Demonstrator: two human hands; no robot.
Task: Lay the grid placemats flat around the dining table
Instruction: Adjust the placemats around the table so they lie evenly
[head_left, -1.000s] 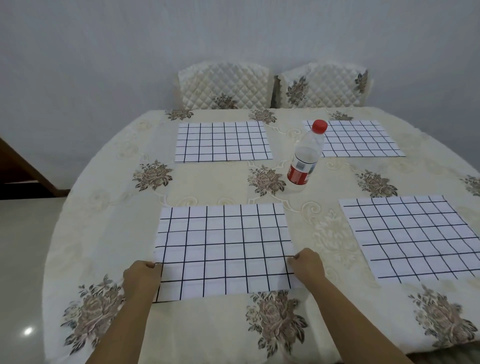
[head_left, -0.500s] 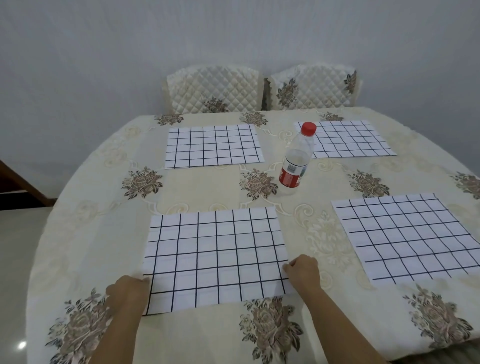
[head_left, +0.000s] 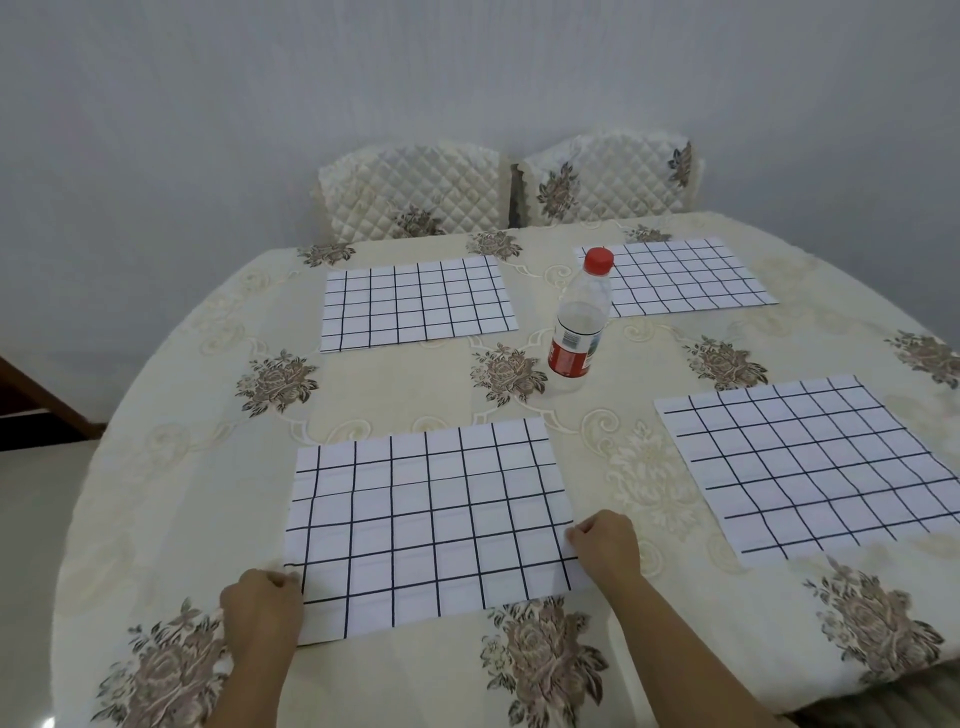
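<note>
At six o'clock, left hand (head_left: 260, 603) and right hand (head_left: 605, 545) each hold the grid placemat (head_left: 431, 525) in a pinching grip; best smoothed outward evenly.

Both arms reach forward. The left hand (head_left: 262, 605) pinches the near placemat (head_left: 431, 525) at its left edge; the right hand (head_left: 605, 545) pinches its right edge.
</note>
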